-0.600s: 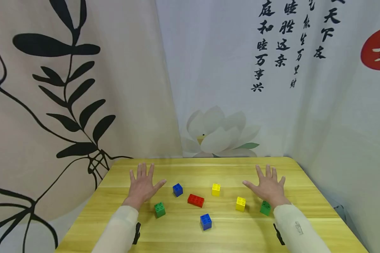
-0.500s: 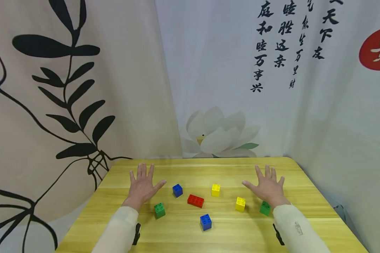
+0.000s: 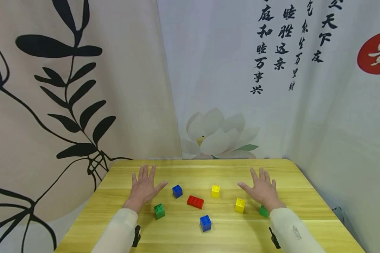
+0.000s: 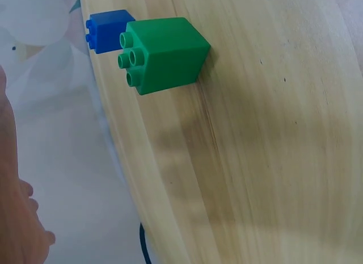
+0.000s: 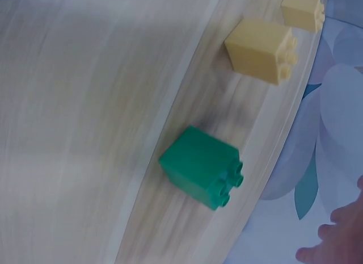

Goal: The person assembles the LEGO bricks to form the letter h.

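My left hand (image 3: pixel 143 188) has its fingers spread and holds nothing; a green brick (image 3: pixel 159 211) lies to its right, closest to it. My right hand (image 3: pixel 262 189), fingers also spread and holding nothing, hovers by another green brick (image 3: pixel 264 211), which the hand and wrist partly hide. Left of that hand sits a yellow brick (image 3: pixel 240 205), with a second yellow brick (image 3: pixel 215 191) farther back. Near the middle lies a longer red brick (image 3: pixel 195 202). One blue brick (image 3: pixel 177 191) is behind the left green one, another blue brick (image 3: pixel 205 223) nearer the front.
The bricks stand apart on a wooden table (image 3: pixel 177 242) with rounded back corners. Behind it hangs a pale curtain (image 3: pixel 221 70) with plant, lotus and character prints. A dark band shows at each wrist, under white sleeves (image 3: pixel 118 232).
My right hand has shifted a little to the left and covers more of the green brick beside it. The left hand is nearly still, and the head view has tilted slightly. The bricks stay put.
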Available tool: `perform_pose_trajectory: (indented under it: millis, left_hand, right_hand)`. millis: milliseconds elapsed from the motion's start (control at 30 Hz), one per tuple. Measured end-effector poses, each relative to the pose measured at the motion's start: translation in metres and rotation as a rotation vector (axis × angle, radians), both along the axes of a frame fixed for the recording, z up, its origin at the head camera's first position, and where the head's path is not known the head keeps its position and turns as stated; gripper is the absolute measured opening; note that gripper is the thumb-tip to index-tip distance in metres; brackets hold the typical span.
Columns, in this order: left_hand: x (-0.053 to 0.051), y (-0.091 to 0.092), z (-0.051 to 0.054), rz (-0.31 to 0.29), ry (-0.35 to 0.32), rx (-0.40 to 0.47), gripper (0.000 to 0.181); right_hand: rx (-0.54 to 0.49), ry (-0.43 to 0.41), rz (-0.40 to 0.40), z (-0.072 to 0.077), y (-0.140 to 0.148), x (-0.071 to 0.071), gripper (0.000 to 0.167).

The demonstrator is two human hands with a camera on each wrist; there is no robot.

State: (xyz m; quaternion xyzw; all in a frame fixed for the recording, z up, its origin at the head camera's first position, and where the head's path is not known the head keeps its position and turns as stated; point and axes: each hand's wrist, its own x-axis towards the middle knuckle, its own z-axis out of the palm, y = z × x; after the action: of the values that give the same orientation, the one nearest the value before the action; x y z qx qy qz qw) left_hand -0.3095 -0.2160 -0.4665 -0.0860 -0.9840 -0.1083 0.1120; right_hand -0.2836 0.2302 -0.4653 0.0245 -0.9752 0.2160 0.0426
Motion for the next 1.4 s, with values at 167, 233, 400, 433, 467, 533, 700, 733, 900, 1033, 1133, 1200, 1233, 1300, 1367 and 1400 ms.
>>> perform_pose_trajectory:
  millis: [167,233,400,433,467,533,700,733,900,1033,1133,1200,1233,1300,1367,1400]
  left_hand:
    - [0.002,0.002,0.002,0.004,-0.038,0.057,0.096]
    - [0.003,0.003,0.003,0.002,-0.050,0.088,0.095]
    - [0.003,0.004,0.004,0.004,-0.081,0.161,0.095]
    - [0.003,0.005,0.004,0.005,-0.087,0.170,0.095]
    - [0.003,0.005,0.004,0.006,-0.096,0.186,0.095]
    - [0.003,0.005,0.004,0.007,-0.113,0.217,0.095]
    - [0.003,0.007,0.007,0.003,-0.150,0.327,0.094]
    - [0.003,0.007,0.008,0.003,-0.157,0.351,0.094]
    - [0.004,0.007,0.011,0.008,-0.203,0.469,0.094]
    - [0.003,0.007,0.011,-0.001,-0.225,0.533,0.097]
    - [0.003,0.007,0.010,-0.006,-0.237,0.577,0.096]
    - [0.004,0.008,0.010,-0.007,-0.250,0.610,0.095]
    - [0.004,0.008,0.010,-0.007,-0.257,0.628,0.093]
    - [0.005,0.008,0.009,-0.009,-0.269,0.656,0.090]
    - [0.006,0.009,0.007,-0.011,-0.277,0.677,0.087]
    - [0.007,0.009,0.007,-0.011,-0.279,0.688,0.084]
  right_hand:
    - [-0.059,-0.029,0.006,-0.002,-0.006,0.000,0.101]
    - [-0.077,-0.030,0.008,-0.003,-0.008,0.000,0.100]
    - [-0.147,-0.040,0.007,-0.003,-0.014,0.001,0.099]
    - [-0.164,-0.044,0.008,-0.003,-0.015,0.001,0.098]
    - [-0.180,-0.048,0.010,-0.002,-0.017,0.002,0.098]
    - [-0.202,-0.050,0.018,-0.001,-0.020,0.003,0.096]
    - [-0.230,-0.025,0.036,0.004,-0.030,0.004,0.089]
    - [-0.234,-0.016,0.039,0.005,-0.032,0.004,0.088]
    - [-0.251,0.012,0.041,0.005,-0.043,0.003,0.082]
    - [-0.259,0.015,0.032,0.004,-0.049,0.003,0.078]
    - [-0.279,0.017,0.022,0.004,-0.052,0.004,0.076]
    - [-0.302,0.018,0.013,0.005,-0.054,0.005,0.074]
    - [-0.311,0.018,0.006,0.004,-0.054,0.005,0.074]
    - [-0.337,0.019,-0.003,0.003,-0.055,0.005,0.073]
    - [-0.359,0.025,-0.011,0.001,-0.056,0.005,0.073]
    - [-0.372,0.028,-0.014,0.000,-0.056,0.005,0.072]
